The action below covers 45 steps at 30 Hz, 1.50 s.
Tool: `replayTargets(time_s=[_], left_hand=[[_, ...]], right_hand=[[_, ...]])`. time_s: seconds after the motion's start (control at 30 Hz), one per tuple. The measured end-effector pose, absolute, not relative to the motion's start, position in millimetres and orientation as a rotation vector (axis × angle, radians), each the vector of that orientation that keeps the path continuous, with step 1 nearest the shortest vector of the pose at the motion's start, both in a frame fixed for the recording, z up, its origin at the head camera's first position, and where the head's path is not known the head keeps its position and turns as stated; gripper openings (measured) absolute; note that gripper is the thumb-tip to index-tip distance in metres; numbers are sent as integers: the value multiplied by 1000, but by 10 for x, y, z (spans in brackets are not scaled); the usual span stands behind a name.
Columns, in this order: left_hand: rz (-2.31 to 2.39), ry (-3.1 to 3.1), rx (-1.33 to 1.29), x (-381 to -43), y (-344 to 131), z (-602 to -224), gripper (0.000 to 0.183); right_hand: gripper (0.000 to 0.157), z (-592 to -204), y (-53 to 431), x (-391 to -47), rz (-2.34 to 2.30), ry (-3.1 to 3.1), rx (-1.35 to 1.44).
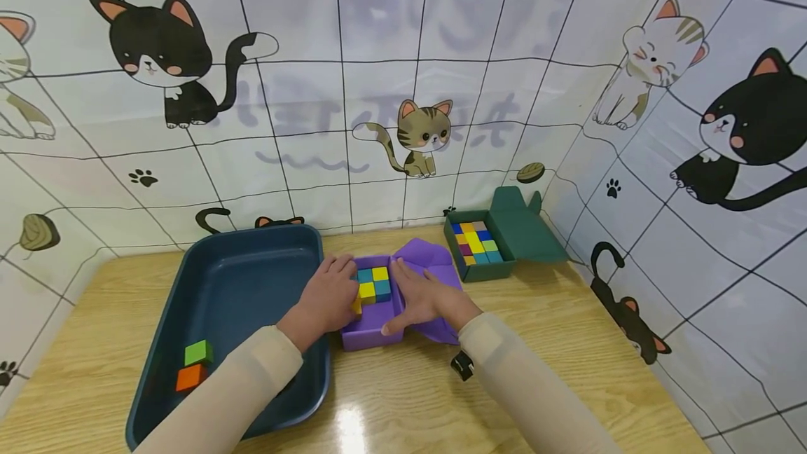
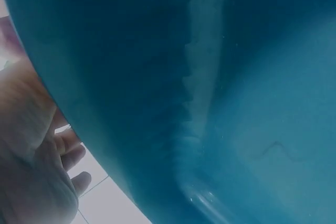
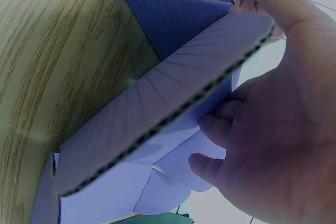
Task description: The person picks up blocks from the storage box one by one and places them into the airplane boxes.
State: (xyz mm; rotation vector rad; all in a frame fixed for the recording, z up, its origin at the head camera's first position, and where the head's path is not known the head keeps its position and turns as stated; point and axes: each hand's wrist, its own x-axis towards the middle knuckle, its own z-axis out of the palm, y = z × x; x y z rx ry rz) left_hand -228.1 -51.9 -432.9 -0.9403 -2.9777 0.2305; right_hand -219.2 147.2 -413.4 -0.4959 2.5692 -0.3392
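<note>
My left hand [image 1: 326, 294] reaches over the left side of a purple cardboard box [image 1: 373, 336], next to the tray's rim. Its fingertips are hidden among the blocks inside, and I cannot tell whether they hold one. An orange-yellow block [image 1: 356, 308] shows partly beneath this hand. Yellow and blue blocks [image 1: 375, 284] fill the far part of the box; the near part shows bare purple floor. My right hand [image 1: 424, 296] rests spread at the box's right wall, thumb toward the near end. The box's purple lid [image 3: 157, 114] stands folded open under that hand.
To the left lies a large dark blue tray [image 1: 252, 265] holding a green block [image 1: 198, 352] and an orange block [image 1: 190, 377]. An open green box [image 1: 485, 273] of several coloured blocks stands back right. A small black object [image 1: 462, 366] is by the right sleeve.
</note>
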Motion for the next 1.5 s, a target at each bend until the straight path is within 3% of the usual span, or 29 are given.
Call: replayTargets(time_s=[0.33, 0.8, 1.13, 1.5], left_hand=[[-36, -2810, -905, -2298, -899, -4045, 15], [-91, -2844, -790, -2269, -1765, -3835, 10], [-24, -2764, -841, -2150, -2304, -3940, 15], [113, -2898, -817, -1938, -2588, -4104, 27]], right_hand=[[124, -4145, 1476, -2184, -355, 2570, -500], [124, -4125, 1483, -2170, -389, 2567, -482], [124, -4130, 1493, -2181, -397, 2565, -484], [124, -4157, 1499, -2181, -361, 2581, -513]])
